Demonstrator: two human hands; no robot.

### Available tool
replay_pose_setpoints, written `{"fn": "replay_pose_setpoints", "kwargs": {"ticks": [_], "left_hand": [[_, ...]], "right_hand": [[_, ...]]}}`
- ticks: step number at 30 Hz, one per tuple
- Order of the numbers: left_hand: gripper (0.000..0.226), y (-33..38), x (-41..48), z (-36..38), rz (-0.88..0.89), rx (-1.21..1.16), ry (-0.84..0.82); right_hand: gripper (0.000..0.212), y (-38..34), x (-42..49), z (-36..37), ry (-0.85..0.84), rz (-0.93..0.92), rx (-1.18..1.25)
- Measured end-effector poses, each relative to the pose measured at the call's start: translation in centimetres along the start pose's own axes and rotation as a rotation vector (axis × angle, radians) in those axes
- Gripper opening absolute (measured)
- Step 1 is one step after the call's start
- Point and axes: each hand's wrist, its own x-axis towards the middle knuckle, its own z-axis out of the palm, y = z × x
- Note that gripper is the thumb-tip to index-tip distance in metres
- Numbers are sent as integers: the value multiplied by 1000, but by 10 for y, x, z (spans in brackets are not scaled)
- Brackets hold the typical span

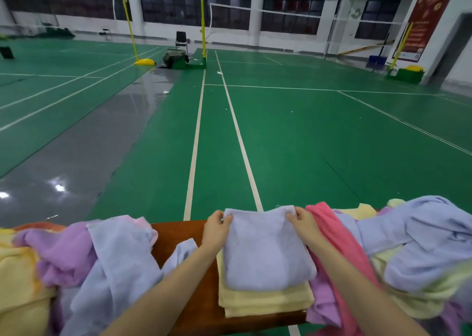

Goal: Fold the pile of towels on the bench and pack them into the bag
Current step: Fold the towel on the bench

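A head-worn view looks down over a brown wooden worktop (178, 238) at the edge of a green badminton court floor (306, 144).

At 6 o'clock in the view, a folded pale blue towel (265, 254) lies squarely on top of a folded yellow towel (265, 301). Both rest on the worktop.

The left hand (217, 227) pinches the blue towel's far corner, at 11 o'clock of the towel, with the thumb on top of the cloth and the fingers curled round the edge. The right hand (302, 220) pinches the other far corner, at 1 o'clock, in the same way: thumb on top, fingers tucked under. The two forearms reach in from the bottom of the view, one on each side of the stack.

At 3 o'clock of the stack, touching it, a pink towel (332, 236) trails across the worktop. Beyond it sits the right heap (421, 241) of loose pale blue, yellow and purple towels.

At 9 o'clock, past a strip of bare wood, sits the left heap (102, 256), also loose, in purple, pale blue and yellow.

Far off at 12 o'clock, a yellow net post (203, 29) stands on the court beside a black chair (181, 39).
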Motion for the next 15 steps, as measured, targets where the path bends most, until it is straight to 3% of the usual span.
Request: {"fn": "replay_pose_setpoints", "kwargs": {"ticks": [4, 10, 13, 15], "left_hand": [[16, -16, 17, 10, -57, 96, 47], [11, -30, 20, 16, -20, 252, 137], [29, -27, 15, 20, 171, 478, 148], [37, -21, 4, 24, 453, 605, 156]], "right_hand": [[18, 29, 6, 29, 102, 43, -57], [52, 50, -15, 47, 197, -124, -409], [55, 50, -19, 48, 277, -290, -542], [49, 47, -23, 48, 237, -427, -631]]}}
